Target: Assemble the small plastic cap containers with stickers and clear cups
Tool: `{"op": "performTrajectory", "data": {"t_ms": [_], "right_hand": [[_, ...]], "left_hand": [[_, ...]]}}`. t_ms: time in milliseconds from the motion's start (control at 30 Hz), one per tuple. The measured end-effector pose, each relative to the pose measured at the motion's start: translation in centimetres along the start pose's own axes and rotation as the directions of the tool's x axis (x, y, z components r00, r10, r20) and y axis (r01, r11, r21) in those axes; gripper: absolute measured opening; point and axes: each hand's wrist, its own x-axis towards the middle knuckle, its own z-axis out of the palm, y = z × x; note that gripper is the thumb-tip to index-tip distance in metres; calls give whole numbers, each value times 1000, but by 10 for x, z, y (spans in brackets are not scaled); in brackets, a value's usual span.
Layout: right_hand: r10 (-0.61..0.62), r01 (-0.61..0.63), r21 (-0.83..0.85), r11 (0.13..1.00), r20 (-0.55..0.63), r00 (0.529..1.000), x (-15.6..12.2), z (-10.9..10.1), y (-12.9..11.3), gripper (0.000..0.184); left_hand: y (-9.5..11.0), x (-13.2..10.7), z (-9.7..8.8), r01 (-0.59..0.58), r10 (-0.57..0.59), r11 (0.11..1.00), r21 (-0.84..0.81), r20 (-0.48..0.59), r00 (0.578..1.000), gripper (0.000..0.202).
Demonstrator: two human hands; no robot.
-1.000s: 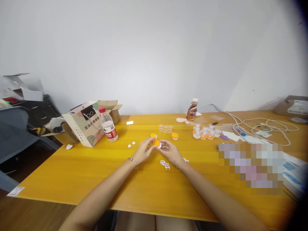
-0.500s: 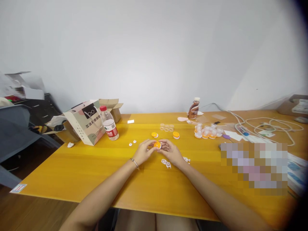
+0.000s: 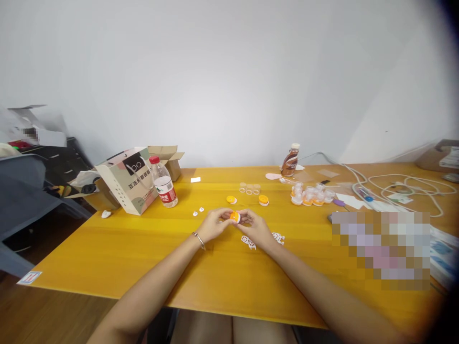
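Observation:
Between my two hands is a small round orange-and-white plastic piece (image 3: 234,217). The fingers of my left hand (image 3: 216,223) close on its left side, and my right hand (image 3: 254,226) grips it from the right. Two similar pieces lie beyond, an orange-and-white one (image 3: 231,199) and another orange disc (image 3: 263,200). Flat white wheel-shaped parts (image 3: 248,241) rest by my right wrist, with more white cut-out parts (image 3: 278,238) beside it. Clear ring-like cups (image 3: 249,189) stand farther back. Two tiny white pieces (image 3: 198,211) lie left of my left hand.
A water bottle (image 3: 165,184) and a paper bag (image 3: 131,181) stand at the left, near a cardboard box (image 3: 172,162). Toward the right are a brown drink bottle (image 3: 290,161), clustered clear-and-orange containers (image 3: 311,195), white cables (image 3: 405,186) and a blurred-out patch.
The orange-and-white piece has tilted slightly in my fingers, showing more of its white side. Both hands stay in nearly the same place; the view has shifted a little.

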Motion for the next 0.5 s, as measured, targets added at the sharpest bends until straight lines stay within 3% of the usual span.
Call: {"op": "performTrajectory", "data": {"t_ms": [100,200,367,500], "right_hand": [[-85,82,-121,989,-18,996,-3,0,-5,22],[-92,90,-124,988,-12,996,-4,0,-6,22],[75,-77,100,992,18,997,0,1,1,26],[182,-186,226,956,40,983,4,1,2,33]], "left_hand": [[-1,0,1,24,-24,1000,-4,-1,1000,28],[3,-2,-1,-39,39,998,39,9,999,29],[13,-5,-10,-229,215,959,167,100,971,30],[15,-4,-15,-281,254,939,199,152,955,30]]}}
